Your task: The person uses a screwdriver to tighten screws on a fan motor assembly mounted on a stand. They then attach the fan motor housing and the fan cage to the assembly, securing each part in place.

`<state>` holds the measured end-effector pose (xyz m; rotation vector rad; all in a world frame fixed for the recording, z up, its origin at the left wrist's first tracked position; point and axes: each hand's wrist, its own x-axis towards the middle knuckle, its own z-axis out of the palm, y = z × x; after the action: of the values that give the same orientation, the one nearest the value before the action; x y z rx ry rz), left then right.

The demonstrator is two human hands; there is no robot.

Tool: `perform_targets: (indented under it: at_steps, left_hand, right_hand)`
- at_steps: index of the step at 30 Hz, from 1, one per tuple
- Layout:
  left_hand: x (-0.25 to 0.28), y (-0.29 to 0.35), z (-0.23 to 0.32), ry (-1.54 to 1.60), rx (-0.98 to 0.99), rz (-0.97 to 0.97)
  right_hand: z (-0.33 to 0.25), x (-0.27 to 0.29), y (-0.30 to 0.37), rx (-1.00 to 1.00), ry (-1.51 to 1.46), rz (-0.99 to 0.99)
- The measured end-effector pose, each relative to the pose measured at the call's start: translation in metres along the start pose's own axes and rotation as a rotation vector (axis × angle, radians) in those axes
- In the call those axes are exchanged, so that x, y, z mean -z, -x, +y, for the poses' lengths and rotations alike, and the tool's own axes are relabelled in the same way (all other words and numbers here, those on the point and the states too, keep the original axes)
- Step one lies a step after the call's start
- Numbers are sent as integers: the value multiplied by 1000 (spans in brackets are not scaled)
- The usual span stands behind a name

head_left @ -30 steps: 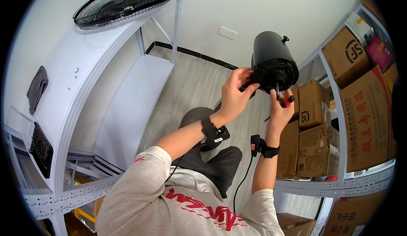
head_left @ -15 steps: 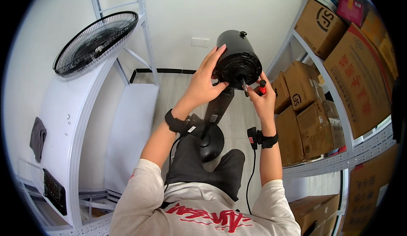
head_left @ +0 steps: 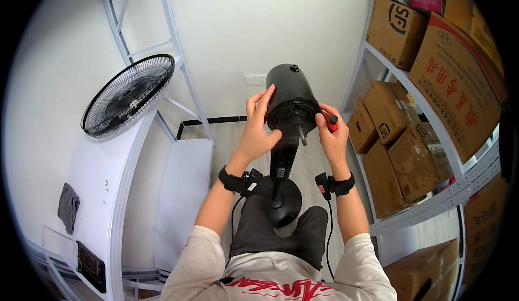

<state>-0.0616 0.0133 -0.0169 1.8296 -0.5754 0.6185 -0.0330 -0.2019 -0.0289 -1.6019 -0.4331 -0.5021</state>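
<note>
A pedestal fan stands in front of me, its black motor housing (head_left: 292,87) bare of grille and blades, with the metal shaft (head_left: 302,134) poking out toward me. My left hand (head_left: 257,125) cups the housing's left side, fingertips resting on it and the thumb below by the pole (head_left: 282,160). On the other side my right hand (head_left: 332,137) grips a red-and-black handled tool that looks like a screwdriver (head_left: 333,123); its tip is hidden. Thumb and fingertips of that hand also touch the housing's right rim. The round base (head_left: 286,203) sits on the floor between my legs.
A fan grille with blades (head_left: 127,98) lies on the white shelf (head_left: 102,160) to the left, along with small loose parts (head_left: 106,183), a grey cloth (head_left: 68,208) and a black keyboard-like object (head_left: 91,266). Cardboard boxes (head_left: 400,166) fill the right rack (head_left: 400,71).
My view has tilted up, so everything sits lower in it. My right thumb and fingers have moved from beside the shaft to the housing's right rim. The left hand stays on the housing.
</note>
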Motion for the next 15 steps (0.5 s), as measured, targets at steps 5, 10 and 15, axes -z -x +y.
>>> perform_targets:
  at_steps: [5,10,15]
  left_hand:
    - [-1,0,-7,138,-44,40]
    - [-2,-4,-3,203,1,61]
    - [-1,-8,-1,185,24,106]
  right_hand:
    - [-11,-3,2,-26,-57,11]
    - [-15,2,2,-160,-85,-5]
    - [-19,-7,3,-221,-259,34]
